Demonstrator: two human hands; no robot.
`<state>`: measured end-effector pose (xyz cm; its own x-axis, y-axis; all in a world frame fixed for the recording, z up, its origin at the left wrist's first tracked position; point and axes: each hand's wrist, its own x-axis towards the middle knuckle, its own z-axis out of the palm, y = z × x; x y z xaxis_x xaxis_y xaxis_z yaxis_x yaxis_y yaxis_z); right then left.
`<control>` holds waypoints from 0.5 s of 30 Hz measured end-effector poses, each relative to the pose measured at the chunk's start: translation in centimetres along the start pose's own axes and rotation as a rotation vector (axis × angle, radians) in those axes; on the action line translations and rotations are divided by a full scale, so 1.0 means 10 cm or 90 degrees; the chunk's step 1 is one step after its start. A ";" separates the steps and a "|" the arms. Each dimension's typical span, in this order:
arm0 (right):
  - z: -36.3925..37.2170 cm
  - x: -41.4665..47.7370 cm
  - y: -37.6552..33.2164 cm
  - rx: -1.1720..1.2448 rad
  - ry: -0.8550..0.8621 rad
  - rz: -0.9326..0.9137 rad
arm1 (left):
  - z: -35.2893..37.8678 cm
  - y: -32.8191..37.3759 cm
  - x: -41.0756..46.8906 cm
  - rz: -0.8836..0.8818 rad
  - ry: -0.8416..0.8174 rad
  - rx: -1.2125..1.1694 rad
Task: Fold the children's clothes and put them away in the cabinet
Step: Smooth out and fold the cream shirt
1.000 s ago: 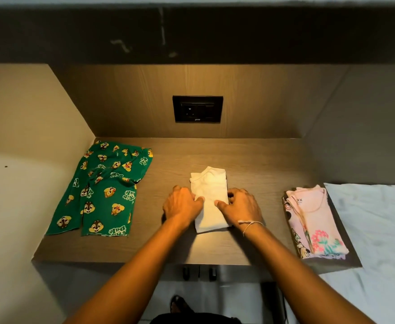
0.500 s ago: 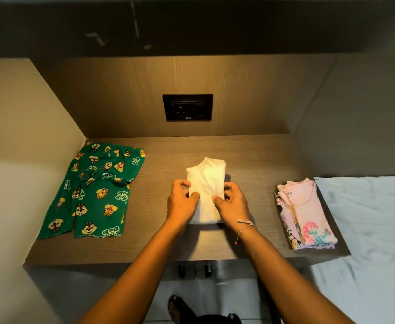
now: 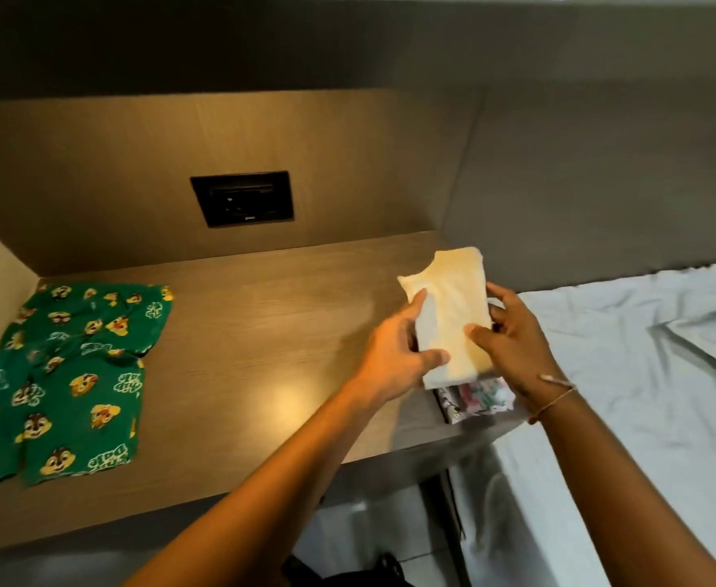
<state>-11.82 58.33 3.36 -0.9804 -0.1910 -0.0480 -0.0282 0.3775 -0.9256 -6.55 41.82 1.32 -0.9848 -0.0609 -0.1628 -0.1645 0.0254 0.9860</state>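
A folded white garment (image 3: 453,315) is held between both hands over the right end of the wooden desk (image 3: 263,332). My left hand (image 3: 398,353) grips its left edge, my right hand (image 3: 513,345) its right edge. Directly beneath it lies the stack of folded pink printed clothes (image 3: 475,402), mostly hidden, only the near end showing. Whether the white garment rests on the stack or hovers above it I cannot tell. Green cartoon-print shorts (image 3: 68,374) lie spread flat at the desk's left end.
A black wall socket (image 3: 242,199) sits in the wooden back panel. A bed with a white sheet (image 3: 644,374) adjoins the desk on the right. A beige wall closes the left side. Dark shelf overhead.
Both hands lifted the folded white garment from the desk's middle and carried it right, over the pink stack. The camera turned right with them.
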 end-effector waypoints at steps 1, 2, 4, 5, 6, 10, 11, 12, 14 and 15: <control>-0.10 0.03 0.08 -0.019 0.009 0.026 | 0.12 -0.03 0.08 0.003 0.000 0.086; -0.17 0.05 0.17 -0.046 0.009 0.054 | 0.22 -0.08 0.15 0.011 -0.002 0.215; -0.24 0.05 0.40 -0.144 -0.015 0.100 | 0.35 -0.24 0.20 0.035 -0.022 0.541; -0.24 0.04 0.51 -0.200 -0.029 0.125 | 0.37 -0.33 0.18 0.045 -0.021 0.662; -0.26 0.01 0.59 -0.245 -0.029 0.146 | 0.37 -0.41 0.16 0.053 -0.011 0.723; -0.36 0.05 0.60 -0.338 0.030 0.011 | 0.22 -0.54 0.26 0.132 -0.022 0.753; -0.37 0.10 0.58 -0.371 0.010 -0.057 | 0.18 -0.51 0.31 0.147 -0.054 0.768; -0.37 0.17 0.58 -0.421 -0.037 -0.115 | 0.15 -0.50 0.37 0.147 -0.091 0.784; -0.30 0.30 0.67 -0.550 -0.160 -0.161 | 0.11 -0.52 0.47 0.133 -0.155 0.824; -0.25 0.34 0.77 -0.592 -0.210 -0.145 | 0.10 -0.55 0.50 0.123 -0.174 0.838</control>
<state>-15.82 62.85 -2.99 -0.8338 -0.5345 -0.1380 -0.4868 0.8298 -0.2731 -10.67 42.41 -4.94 -0.9520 0.2473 -0.1802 0.1974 0.9464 0.2556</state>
